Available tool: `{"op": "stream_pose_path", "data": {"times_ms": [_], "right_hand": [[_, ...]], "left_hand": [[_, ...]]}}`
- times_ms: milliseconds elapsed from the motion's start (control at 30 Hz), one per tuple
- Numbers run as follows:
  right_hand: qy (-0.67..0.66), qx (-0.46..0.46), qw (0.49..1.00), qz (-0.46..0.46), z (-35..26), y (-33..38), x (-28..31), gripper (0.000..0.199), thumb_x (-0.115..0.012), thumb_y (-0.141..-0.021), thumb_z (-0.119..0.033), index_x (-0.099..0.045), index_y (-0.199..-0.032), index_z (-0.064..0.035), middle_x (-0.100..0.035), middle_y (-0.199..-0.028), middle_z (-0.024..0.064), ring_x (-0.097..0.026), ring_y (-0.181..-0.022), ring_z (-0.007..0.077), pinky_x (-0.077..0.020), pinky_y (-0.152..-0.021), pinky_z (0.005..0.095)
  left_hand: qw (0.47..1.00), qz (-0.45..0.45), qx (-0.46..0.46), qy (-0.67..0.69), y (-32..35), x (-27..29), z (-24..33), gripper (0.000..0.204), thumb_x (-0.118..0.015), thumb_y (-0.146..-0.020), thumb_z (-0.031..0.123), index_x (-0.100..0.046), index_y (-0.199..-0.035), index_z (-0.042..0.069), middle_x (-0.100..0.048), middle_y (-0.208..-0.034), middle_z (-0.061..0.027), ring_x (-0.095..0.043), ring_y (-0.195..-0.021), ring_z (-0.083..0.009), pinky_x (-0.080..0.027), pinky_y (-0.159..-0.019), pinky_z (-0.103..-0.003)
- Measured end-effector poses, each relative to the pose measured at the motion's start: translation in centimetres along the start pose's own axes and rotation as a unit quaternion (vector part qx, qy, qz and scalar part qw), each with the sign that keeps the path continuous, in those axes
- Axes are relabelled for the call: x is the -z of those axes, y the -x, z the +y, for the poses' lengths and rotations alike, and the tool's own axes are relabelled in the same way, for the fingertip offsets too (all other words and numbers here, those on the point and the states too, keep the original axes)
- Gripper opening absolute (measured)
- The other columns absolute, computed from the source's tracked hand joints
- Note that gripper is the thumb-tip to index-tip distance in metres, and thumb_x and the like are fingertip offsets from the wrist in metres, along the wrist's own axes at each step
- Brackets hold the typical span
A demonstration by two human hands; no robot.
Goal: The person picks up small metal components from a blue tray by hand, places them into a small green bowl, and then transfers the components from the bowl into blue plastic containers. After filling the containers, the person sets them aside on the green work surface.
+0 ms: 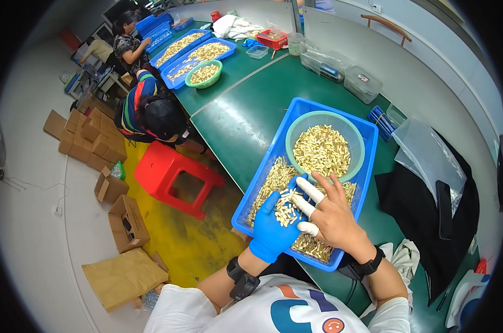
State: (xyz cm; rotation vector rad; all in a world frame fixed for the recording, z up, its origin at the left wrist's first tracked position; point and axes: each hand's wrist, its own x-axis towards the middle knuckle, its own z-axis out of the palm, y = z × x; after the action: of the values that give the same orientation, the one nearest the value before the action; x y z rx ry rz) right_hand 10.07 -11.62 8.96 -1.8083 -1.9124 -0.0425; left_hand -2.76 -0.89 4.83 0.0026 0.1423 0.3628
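Note:
My left hand, in a blue glove, is cupped palm up over the blue tray. A small heap of short gold-coloured metal pins lies in its palm. Above that palm is my right hand, with white finger cots on the thumb and two fingers. Its fingers are spread apart, with the covered tips near the pins; whether they touch any is unclear. A green bowl full of similar metal pieces sits inside the tray's far end. More loose pieces cover the tray floor around and beneath my hands.
Blue trays and a green bowl with more pieces stand farther along the table. A red stool is at the left. Blue pens, a black cloth and a phone lie right. A person bends beside the table.

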Motion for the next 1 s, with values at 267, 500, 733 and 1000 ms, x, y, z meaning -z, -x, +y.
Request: {"op": "stream_pose_path", "data": {"times_ms": [267,500,733,1000], "right_hand": [[-0.026,0.003,0.998,0.057,0.9,0.3,-0.2,0.042,-0.065,-0.082,-0.035,-0.063,-0.114,-0.0076,-0.048,-0.137,0.0155,-0.037,-0.131,0.0409,-0.0256,-0.107,0.0608],[-0.025,0.002,0.998,0.062,1.3,0.7,-0.5,0.04,-0.065,-0.082,-0.031,-0.064,-0.114,-0.008,-0.05,-0.134,0.0154,-0.041,-0.128,0.0406,-0.0288,-0.106,0.06],[-0.045,0.043,0.997,0.046,1.1,0.3,-0.1,0.047,-0.064,-0.081,-0.042,-0.063,-0.118,-0.0124,-0.048,-0.136,0.014,-0.039,-0.129,0.0414,-0.0279,-0.106,0.0601],[-0.002,0.028,0.999,-0.039,0.3,-0.3,-0.4,0.05,-0.058,-0.083,-0.051,-0.061,-0.122,-0.0188,-0.042,-0.143,0.0135,-0.031,-0.134,0.0416,-0.0228,-0.109,0.0605]], "left_hand": [[0.999,-0.044,-0.004,-0.017,0.0,-0.3,0.2,0.054,-0.034,-0.099,0.032,-0.031,-0.146,0.005,-0.038,-0.147,-0.0125,-0.041,-0.131,-0.0268,-0.03,-0.111,-0.043],[0.997,0.018,-0.045,-0.067,-0.1,-1.0,0.0,0.057,-0.036,-0.098,0.032,-0.028,-0.147,0.004,-0.032,-0.151,-0.0132,-0.034,-0.136,-0.0279,-0.024,-0.114,-0.043],[0.996,-0.016,-0.041,-0.077,0.0,-1.1,0.0,0.057,-0.034,-0.099,0.034,-0.029,-0.147,0.003,-0.033,-0.15,-0.012,-0.032,-0.137,-0.0263,-0.024,-0.114,-0.042],[0.993,-0.035,0.049,0.102,0.1,0.9,0.3,0.058,-0.037,-0.097,0.034,-0.03,-0.147,0.006,-0.038,-0.146,-0.0148,-0.039,-0.133,-0.0315,-0.026,-0.113,-0.046]]}}
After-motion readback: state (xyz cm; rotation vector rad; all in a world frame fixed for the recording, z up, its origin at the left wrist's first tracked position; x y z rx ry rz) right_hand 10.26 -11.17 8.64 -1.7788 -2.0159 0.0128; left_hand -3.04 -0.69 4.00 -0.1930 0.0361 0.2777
